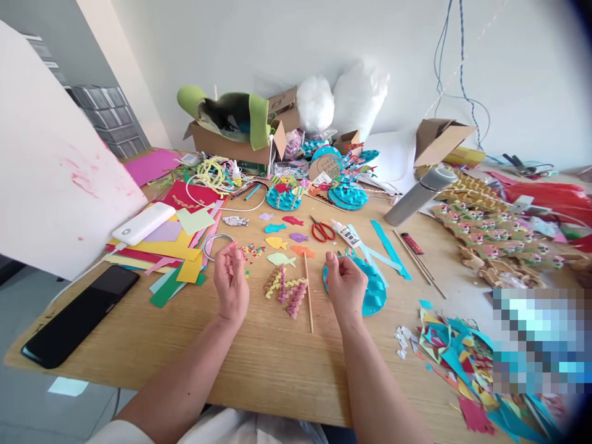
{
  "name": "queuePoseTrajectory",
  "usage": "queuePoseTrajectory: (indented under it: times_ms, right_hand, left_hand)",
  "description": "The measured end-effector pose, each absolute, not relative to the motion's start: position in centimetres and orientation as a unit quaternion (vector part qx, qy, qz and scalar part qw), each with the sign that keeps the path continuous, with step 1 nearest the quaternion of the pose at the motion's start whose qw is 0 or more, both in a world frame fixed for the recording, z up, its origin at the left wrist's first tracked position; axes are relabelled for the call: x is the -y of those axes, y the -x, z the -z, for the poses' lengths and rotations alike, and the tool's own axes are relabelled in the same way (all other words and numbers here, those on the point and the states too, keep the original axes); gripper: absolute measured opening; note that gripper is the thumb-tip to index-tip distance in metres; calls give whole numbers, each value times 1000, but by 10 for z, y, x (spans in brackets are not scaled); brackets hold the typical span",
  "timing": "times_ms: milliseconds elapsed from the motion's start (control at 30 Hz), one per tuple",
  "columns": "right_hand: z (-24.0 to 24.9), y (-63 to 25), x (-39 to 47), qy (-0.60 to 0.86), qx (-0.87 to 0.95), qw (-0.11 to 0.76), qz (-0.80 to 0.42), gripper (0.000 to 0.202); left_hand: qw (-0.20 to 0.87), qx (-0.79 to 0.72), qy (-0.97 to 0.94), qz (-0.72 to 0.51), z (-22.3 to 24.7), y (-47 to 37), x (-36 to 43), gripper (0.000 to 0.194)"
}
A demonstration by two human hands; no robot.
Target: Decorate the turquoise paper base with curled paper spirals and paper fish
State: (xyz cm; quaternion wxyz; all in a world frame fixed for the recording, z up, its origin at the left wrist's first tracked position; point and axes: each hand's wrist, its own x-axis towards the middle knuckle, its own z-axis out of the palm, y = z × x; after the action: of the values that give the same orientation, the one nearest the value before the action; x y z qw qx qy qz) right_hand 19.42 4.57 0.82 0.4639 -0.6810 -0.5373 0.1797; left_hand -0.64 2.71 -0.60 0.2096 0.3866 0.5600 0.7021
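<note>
My left hand [232, 280] is raised over the table, thumb up and fingers loosely bent, with nothing visible in it. Opposite it, my right hand [348, 285] is curled into a loose fist in front of a blue ruffled paper disc [375, 293]; the inside of the fist is hidden. Between the hands lie braided paper strips [296, 300] in pink and yellow, and a thin wooden stick [309, 302] whose top overlaps an orange paper fish [300, 251]. Farther back are more paper fish, including a yellow one [276, 243] and a pale green one [280, 260].
Red-handled scissors [322, 230] and a white glue bottle [346, 234] lie beyond my right hand. A grey flask [419, 196] stands behind. Left are coloured paper sheets [189, 254], a white power bank [144, 223] and a black phone [78, 317]. Paper scraps [462, 351] cover the right front.
</note>
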Motion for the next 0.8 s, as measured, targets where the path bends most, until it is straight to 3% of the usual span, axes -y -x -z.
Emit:
queuePoseTrajectory:
  times_ms: [200,333,500,800]
  right_hand:
    - [-5,-178,-38,636,590,444,-225,48]
    - [-4,-156,-28,624,676,291,-262,43]
    - [-4,-139,-20,659,732,97,-140,35]
    - [-4,-134,-22,659,743,12,-118,36]
  left_hand:
    - [228,-576,-374,-690,6,8,-27,30]
    - [230,-561,-378,-700,8,9,-28,30]
    - [233,-544,-371,-716,7,9,-27,31]
    - [258,-537,-369,-714,4,5,-25,33]
